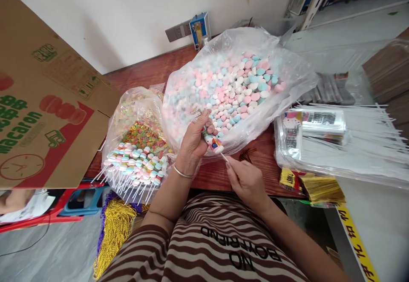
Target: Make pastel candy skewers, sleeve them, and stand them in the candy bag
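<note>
My left hand (194,139) is closed on a small printed candy wrapper (213,142), its fingers bunched around the upper part. A white stick (225,157) runs out of the wrapper's lower end, and my right hand (247,182) pinches it between thumb and fingers. What is inside the wrapper is mostly hidden. Just beyond my hands lies a large clear bag of pink, white and blue candies (236,86). Left of my left forearm, candy lollipops on white sticks (137,162) rest in rows on a second bag holding small colourful ring-shaped candies (143,136).
On the right, a clear plastic tray (279,145) holds many white sticks (361,145) and packs of printed wrappers (324,120). Gold twist ties (322,188) lie at the table's front edge. A large cardboard box (47,103) stands left. Another person's hand (15,200) shows at far left.
</note>
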### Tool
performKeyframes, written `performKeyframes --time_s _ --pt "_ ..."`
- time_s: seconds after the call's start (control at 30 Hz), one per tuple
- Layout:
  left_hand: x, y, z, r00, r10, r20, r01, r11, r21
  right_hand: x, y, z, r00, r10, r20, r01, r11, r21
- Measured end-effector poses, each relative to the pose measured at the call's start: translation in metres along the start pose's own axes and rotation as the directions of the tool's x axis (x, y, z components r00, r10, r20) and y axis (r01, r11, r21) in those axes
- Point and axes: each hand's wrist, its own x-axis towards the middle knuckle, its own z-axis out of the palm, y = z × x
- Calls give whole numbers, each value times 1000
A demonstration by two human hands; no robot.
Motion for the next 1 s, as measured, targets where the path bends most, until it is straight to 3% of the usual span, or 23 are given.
performKeyframes --time_s 0.07,0.1,0.17,0.2,0.27,0.33,0.37,0.43,0.5,0.53,0.57,0.63,0.7,0.73,0.8,0.87,0.93,1.0 --pt "3 -2 3 998 17 -59 -15 1000 23 5 7 -1 976 -211 -44 183 918 -351" --pt "3 -4 4 996 27 -89 -25 999 26 7 10 0 961 -273 -32 231 866 -443" --pt "3 -11 7 992 34 -122 -33 999 12 11 10 2 949 -313 -21 263 831 -491" --pt "2 -15 8 993 20 -113 -21 1000 -6 13 8 3 954 -298 -32 252 856 -452" --pt "0 -24 9 998 -22 -55 19 998 -61 18 2 5 984 -168 -61 149 959 -241" --pt "-1 -30 5 998 -47 29 50 991 -120 23 -5 6 998 63 -27 -60 991 121" --pt "-2 -32 3 996 -52 66 60 989 -135 24 -8 6 984 175 22 -174 934 311" --pt "-4 -34 -3 991 -54 121 69 990 -123 27 -11 5 936 313 162 -347 734 583" --pt "-5 -34 -9 988 -58 145 67 996 -57 26 -11 5 903 350 247 -421 617 664" --pt "-6 -34 -10 988 -52 144 55 998 -19 25 -10 5 905 355 234 -418 645 640" --pt "-6 -34 -11 989 -40 141 38 999 13 24 -8 5 921 351 168 -382 727 571" --pt "-7 -35 -12 989 -7 146 0 999 48 22 -3 5 962 263 -75 -231 930 286" --pt "-7 -36 -11 986 26 167 -35 998 48 21 1 4 962 98 -254 -112 993 -44" --pt "-7 -37 -11 984 39 176 -48 998 47 22 2 3 957 55 -284 -91 989 -116" --pt "-9 -40 -11 983 44 180 -56 996 63 24 1 2 966 128 -227 -124 992 30" --pt "-11 -43 -12 981 22 193 -41 995 95 27 -5 1 966 249 -63 -217 922 322" --pt "-14 -46 -13 974 -7 225 -20 993 118 30 -12 1 933 325 152 -350 734 582" --pt "-16 -49 -14 968 -25 251 -6 993 121 32 -18 2 881 343 325 -466 510 723"
